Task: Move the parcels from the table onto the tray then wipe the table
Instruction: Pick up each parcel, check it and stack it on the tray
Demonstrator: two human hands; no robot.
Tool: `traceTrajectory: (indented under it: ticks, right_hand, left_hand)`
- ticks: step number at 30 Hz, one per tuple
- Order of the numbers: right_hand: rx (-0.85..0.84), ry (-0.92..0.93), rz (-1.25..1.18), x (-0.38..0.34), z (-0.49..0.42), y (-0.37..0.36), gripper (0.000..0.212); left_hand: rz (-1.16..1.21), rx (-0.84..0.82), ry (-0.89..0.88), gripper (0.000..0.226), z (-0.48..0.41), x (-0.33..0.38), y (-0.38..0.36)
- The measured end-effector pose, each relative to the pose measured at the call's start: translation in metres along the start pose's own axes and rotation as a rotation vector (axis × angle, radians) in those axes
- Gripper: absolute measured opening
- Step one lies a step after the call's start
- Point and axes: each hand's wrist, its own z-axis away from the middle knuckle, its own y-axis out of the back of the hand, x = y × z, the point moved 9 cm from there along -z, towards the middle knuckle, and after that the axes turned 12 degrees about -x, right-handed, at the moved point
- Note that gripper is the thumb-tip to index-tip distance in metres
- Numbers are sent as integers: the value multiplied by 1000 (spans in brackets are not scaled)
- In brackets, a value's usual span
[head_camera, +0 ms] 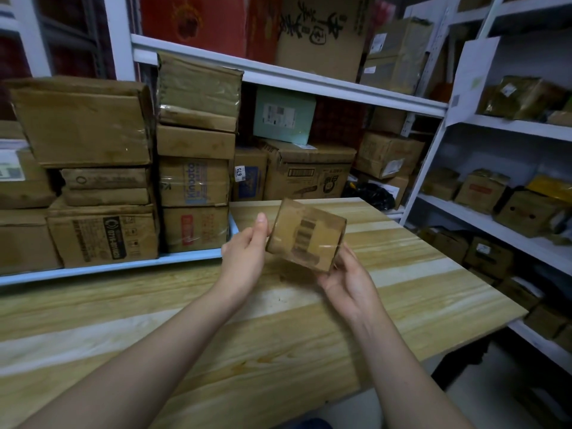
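Note:
A small brown cardboard parcel [306,235], taped and with a barcode label on top, is held tilted above the wooden table [216,320]. My left hand [247,255] grips its left side, thumb up along the edge. My right hand [346,277] holds it from below at the near right corner, fingers curled under it. No tray or cloth is in view.
A blue-edged shelf [123,264] packed with stacked cardboard boxes [102,233] runs along the table's far left. More boxes [306,171] fill the back. White shelving [495,224] with small parcels stands to the right, past the table's right edge.

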Motion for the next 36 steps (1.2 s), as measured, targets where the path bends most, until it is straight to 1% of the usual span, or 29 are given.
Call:
traceTrajectory:
  ticks: [2,5,8,10,11,13,15,16,18,21,25,26,29,33,36]
  right_hand:
    - [-1,30,2,-2,0,-2,30]
    - [-28,37,52,-2,2,-11,26]
    - [-2,25,69,4,4,-13,31]
    - [13,4,142,7,7,-16,37]
    - [20,-15,180,9,9,-17,38]
    - [34,-70,213,13,12,-18,45]
    - [28,-139,194,21,12,-17,54]
    - [23,-169,175,26,12,-17,54]
    - [27,-192,131,31,12,-15,44]
    - [5,-182,67,35,11,-11,40]
    - [-18,-122,38,27,11,-7,49]
    - [-12,-116,35,25,11,-6,53]
    - [-17,-97,32,21,13,-7,57]
    - [-7,-39,10,18,14,-8,51]
    - [-1,-4,1,16,17,-12,51]
  left_hand:
    - [10,-28,38,59,3,-1,0]
    - [125,-63,66,46,9,0,-1]
    - [167,-77,48,35,11,-2,3]
    - [150,-55,32,28,13,-4,8]
    - [141,-41,16,29,14,-3,10]
    - [132,-30,-40,37,16,2,14]
    - [92,-57,-103,44,19,10,13]
    - [61,-81,-131,46,20,14,10]
    - [43,-113,-180,46,23,23,5]
    - [116,-87,-206,38,25,28,3]
    - [151,-19,-137,20,22,19,11]
    - [151,-10,-119,21,22,17,13]
    - [125,-2,-72,35,24,12,14]
    - [178,-63,-34,42,29,12,5]
    - [226,-66,-18,47,35,12,3]
